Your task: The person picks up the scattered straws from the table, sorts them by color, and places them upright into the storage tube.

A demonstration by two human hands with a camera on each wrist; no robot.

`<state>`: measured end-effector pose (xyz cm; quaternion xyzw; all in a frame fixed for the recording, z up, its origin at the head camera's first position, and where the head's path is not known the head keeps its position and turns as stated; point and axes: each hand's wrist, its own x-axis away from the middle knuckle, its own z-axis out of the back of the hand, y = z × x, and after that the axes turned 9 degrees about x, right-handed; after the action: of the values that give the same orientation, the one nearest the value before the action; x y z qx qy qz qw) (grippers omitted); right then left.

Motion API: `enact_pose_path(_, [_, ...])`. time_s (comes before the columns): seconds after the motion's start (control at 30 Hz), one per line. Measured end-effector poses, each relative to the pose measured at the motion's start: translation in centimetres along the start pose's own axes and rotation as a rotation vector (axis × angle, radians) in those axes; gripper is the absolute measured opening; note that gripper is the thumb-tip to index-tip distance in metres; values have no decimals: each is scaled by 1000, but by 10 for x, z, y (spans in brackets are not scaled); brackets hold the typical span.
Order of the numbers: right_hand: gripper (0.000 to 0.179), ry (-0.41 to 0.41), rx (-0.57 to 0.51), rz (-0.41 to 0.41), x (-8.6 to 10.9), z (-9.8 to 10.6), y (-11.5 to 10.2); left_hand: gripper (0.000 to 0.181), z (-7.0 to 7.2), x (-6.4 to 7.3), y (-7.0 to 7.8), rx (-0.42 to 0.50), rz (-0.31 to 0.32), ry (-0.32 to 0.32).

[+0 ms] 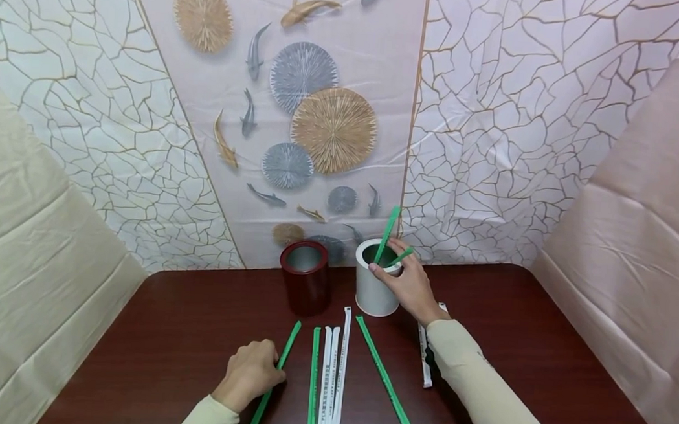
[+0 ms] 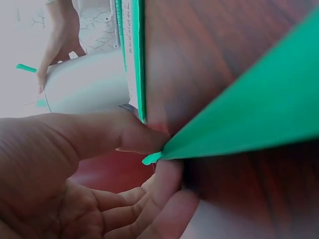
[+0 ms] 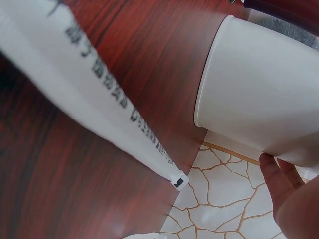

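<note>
My left hand (image 1: 252, 372) pinches a green wrapped straw (image 1: 292, 339) between thumb and fingers, low over the table's left part; the left wrist view shows the green straw (image 2: 239, 109) close up. At the back, my right hand (image 1: 409, 286) grips a white can (image 1: 372, 297) at its rim, thumb at the front and fingers round the far side. Two green straws stick up from this can, one taller straw (image 1: 388, 231) and one shorter straw (image 1: 402, 256). In the right wrist view, fingertips touch the side of the white can (image 3: 259, 84).
Left of the white can stands a dark red can (image 1: 307, 289), its top open. Green and white wrapped straws (image 1: 332, 380) lie side by side at front centre. A slanted green straw (image 1: 384, 377) and a white straw (image 1: 425, 357) lie further right on the dark table (image 1: 162, 350).
</note>
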<state>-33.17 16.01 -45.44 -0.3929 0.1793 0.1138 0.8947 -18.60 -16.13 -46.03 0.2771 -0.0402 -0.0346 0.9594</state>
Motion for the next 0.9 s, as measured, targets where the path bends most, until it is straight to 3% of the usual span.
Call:
enact_pose_path(0.23, [87,-12,0,-4,-2,-1,-1,45,7,-1,0,58,35,-12])
enact_pose_path(0.33, [87,-4,2,8,-4,0,-1,33,21,-3,11,119,-9,0])
enact_pose_path(0.47, [86,9,3,14,-6,3,-1,22,47,-9,34,190,-113,33])
enact_pose_path(0.63, [86,0,1,0,-4,2,0,17,78,-24,66,285,-175,90])
enact_pose_path(0.77, [86,3,-4,-3,-1,0,2,19,100,-41,93,431,-255,115])
enact_pose_path(0.9, [83,15,-7,-3,0,-2,2,18,115,-62,122,607,-402,158])
